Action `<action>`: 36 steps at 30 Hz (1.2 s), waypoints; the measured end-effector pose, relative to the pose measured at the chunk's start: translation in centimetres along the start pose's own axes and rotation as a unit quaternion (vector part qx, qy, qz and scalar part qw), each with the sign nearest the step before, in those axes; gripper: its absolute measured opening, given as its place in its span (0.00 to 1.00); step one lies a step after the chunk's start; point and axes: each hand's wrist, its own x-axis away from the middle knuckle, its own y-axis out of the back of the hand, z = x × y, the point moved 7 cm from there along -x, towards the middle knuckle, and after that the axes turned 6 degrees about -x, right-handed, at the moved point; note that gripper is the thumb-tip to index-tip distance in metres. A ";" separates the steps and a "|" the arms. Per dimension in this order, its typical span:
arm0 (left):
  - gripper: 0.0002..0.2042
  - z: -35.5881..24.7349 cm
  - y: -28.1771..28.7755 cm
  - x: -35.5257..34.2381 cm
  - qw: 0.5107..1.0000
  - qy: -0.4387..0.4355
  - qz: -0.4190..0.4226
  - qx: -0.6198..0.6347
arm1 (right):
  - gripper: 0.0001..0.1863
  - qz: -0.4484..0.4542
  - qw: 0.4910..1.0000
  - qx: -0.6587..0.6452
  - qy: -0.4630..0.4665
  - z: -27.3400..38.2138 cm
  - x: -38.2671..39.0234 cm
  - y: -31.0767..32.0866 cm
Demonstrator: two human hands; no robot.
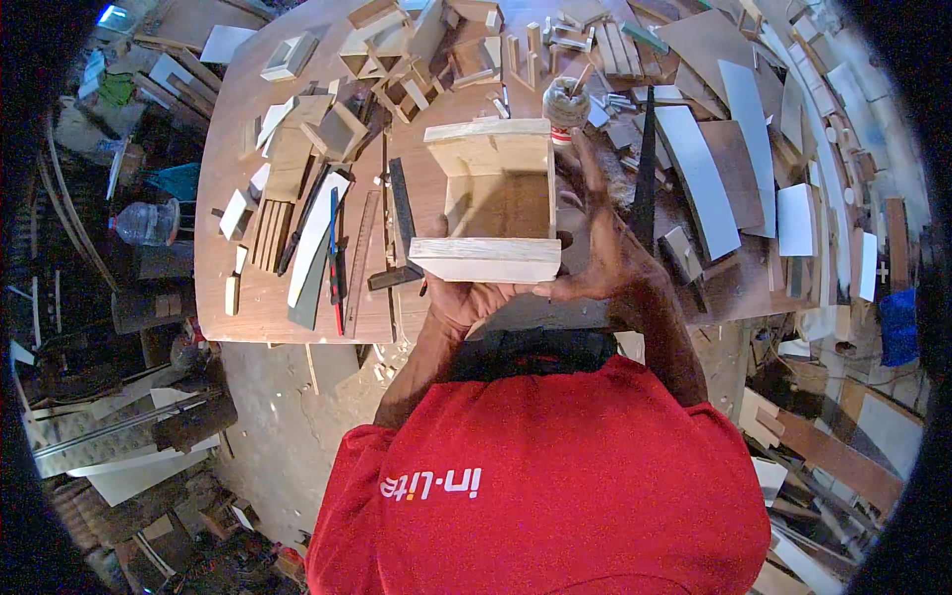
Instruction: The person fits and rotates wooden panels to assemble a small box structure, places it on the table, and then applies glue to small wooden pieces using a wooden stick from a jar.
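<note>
A small pale wooden box (486,258) is raised over the near edge of the worktable, its inside and one open side showing. My left hand (459,302) grips it from underneath at the lower left. My right hand (600,253) holds its right side, thumb at the lower corner and one finger stretched upward near a glue jar (567,102) with a stick in it. Dark strips (401,213) lie just left of the box, beside a ruler (361,258), a red-and-blue tool (335,268) and a white board (307,265).
The wooden worktable (238,322) carries several small box frames (332,129) and offcuts at the back and left. White panels (694,178) and a long black tapered piece (645,198) lie at the right. Boards, a plastic bottle (144,223) and scrap crowd the surrounding floor.
</note>
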 end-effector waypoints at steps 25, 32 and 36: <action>0.46 -2.2 3.3 0.1 0.979 -0.050 -0.110 -0.165 | 0.77 -0.025 0.996 0.057 0.057 1.7 0.1 1.0; 0.46 -2.1 3.0 0.5 0.990 -0.043 -0.065 -0.118 | 0.77 -0.037 0.997 0.047 0.040 2.5 -0.1 1.1; 0.45 -1.6 2.7 0.5 0.997 -0.001 -0.002 -0.081 | 0.77 -0.036 0.997 0.049 0.048 2.1 0.0 1.1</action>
